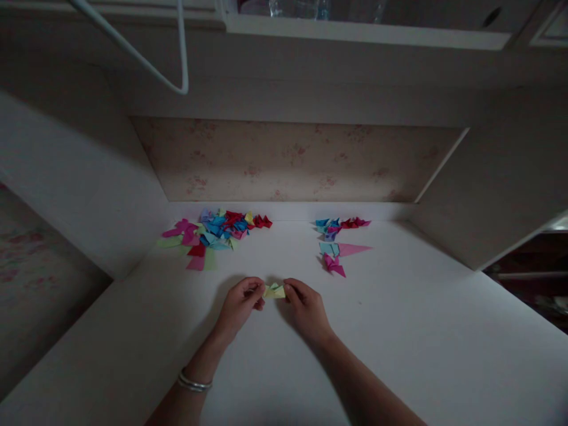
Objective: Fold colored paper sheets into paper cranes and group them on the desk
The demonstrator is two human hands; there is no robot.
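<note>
A small yellow-green folded paper piece (275, 291) is held over the white table between my two hands. My left hand (242, 302) pinches its left end between thumb and fingers. On the other side, my right hand (306, 305) grips the right end the same way. Pointed folds stand up along the top middle of the paper; its ends are hidden by my fingertips. Beyond my right hand lies a magenta folded paper piece (332, 265), with a pink pointed paper (355, 249) and a light teal folded paper (329, 249) behind it.
A heap of colourful folded papers (222, 228) lies at the back left of the white table (399, 343). Blue folded papers (327, 225) and red ones (352, 223) sit at the back right. Side panels and an overhead shelf (368, 36) enclose the table; a white cable (133, 53) hangs upper left.
</note>
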